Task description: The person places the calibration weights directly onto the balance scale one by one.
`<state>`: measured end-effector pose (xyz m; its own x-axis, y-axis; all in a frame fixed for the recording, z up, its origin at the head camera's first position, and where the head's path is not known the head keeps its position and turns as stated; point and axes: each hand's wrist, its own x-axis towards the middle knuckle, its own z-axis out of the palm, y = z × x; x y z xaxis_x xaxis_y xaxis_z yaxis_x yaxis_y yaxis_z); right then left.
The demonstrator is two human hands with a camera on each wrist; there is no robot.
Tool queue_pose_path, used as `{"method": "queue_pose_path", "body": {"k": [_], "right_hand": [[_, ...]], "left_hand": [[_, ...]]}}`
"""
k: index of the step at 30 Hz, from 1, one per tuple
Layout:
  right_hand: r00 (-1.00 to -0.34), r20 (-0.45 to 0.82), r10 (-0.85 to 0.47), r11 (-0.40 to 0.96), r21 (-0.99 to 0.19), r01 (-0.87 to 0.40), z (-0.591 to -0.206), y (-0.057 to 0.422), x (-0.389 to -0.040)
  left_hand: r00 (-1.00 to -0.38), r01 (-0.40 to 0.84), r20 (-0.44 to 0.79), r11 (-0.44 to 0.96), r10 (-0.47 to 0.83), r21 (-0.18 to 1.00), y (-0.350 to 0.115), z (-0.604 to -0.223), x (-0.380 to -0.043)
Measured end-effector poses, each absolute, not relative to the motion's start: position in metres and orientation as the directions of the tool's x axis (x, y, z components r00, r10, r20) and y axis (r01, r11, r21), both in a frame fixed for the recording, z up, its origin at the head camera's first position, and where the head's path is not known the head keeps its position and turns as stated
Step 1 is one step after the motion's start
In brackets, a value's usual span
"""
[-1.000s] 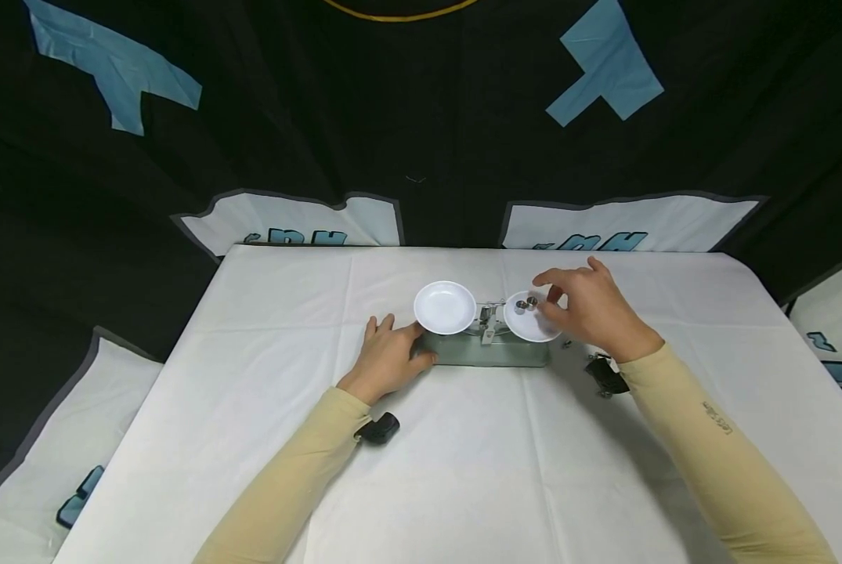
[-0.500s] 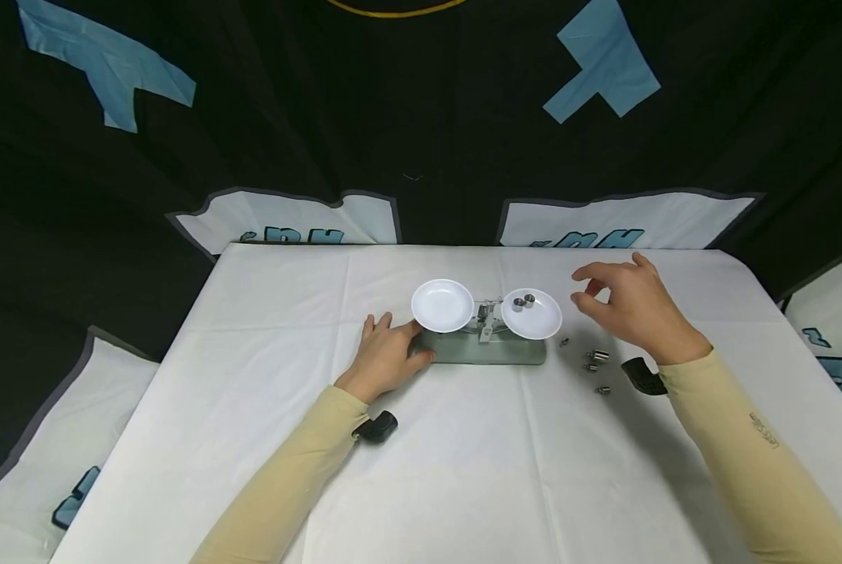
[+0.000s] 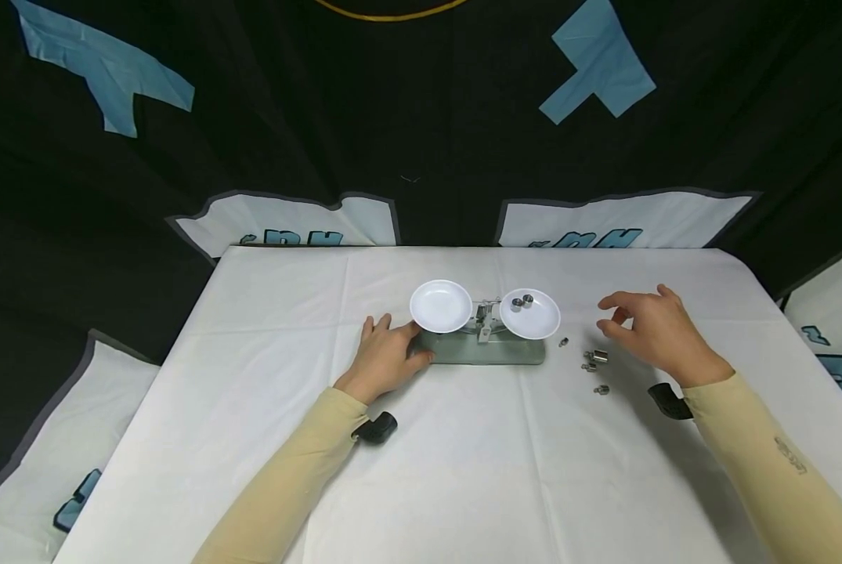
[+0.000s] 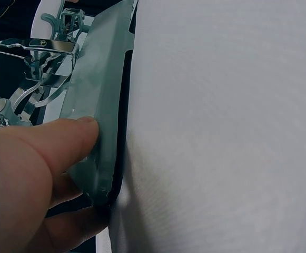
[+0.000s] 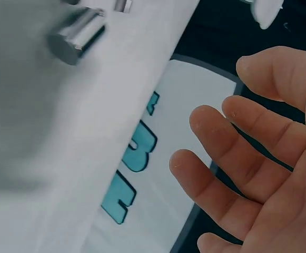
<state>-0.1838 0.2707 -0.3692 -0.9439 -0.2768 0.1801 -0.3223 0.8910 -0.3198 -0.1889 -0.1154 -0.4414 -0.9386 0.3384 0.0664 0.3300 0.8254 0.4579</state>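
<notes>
A green balance scale (image 3: pixel 491 353) with two white pans stands mid-table. My left hand (image 3: pixel 384 359) holds the left end of its base, thumb along the front face and fingers behind the end, as the left wrist view shows on the green base (image 4: pixel 97 79). Two small metal weights (image 3: pixel 517 304) sit on the right pan (image 3: pixel 542 323); the left pan (image 3: pixel 441 306) carries nothing. My right hand (image 3: pixel 663 333) hovers to the right of the scale, fingers loosely bent, holding nothing. Nearest to it lies a shiny cylindrical weight (image 5: pixel 76 37), on its side.
Several loose metal weights, among them a small one (image 3: pixel 602 389), lie on the white tablecloth (image 3: pixel 428 470) between scale and right hand. Another tiny weight (image 3: pixel 564 341) is close to the right pan. A black curtain (image 3: pixel 322 117) hangs behind the table's far edge.
My right hand has moved away from the right pan, rightward and slightly nearer, leaving two weights on it and uncovering the loose weights. The left hand keeps its place on the scale.
</notes>
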Motion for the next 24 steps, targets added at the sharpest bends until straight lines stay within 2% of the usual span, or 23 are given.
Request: {"method": "queue_pose_path", "body": {"k": [24], "right_hand": [[-0.957, 0.064, -0.283, 0.907, -0.307, -0.289, -0.402, 0.271, -0.18]], "left_hand": [[-0.939, 0.328, 0.06, 0.831, 0.339, 0.45, -0.116, -0.442, -0.189]]}}
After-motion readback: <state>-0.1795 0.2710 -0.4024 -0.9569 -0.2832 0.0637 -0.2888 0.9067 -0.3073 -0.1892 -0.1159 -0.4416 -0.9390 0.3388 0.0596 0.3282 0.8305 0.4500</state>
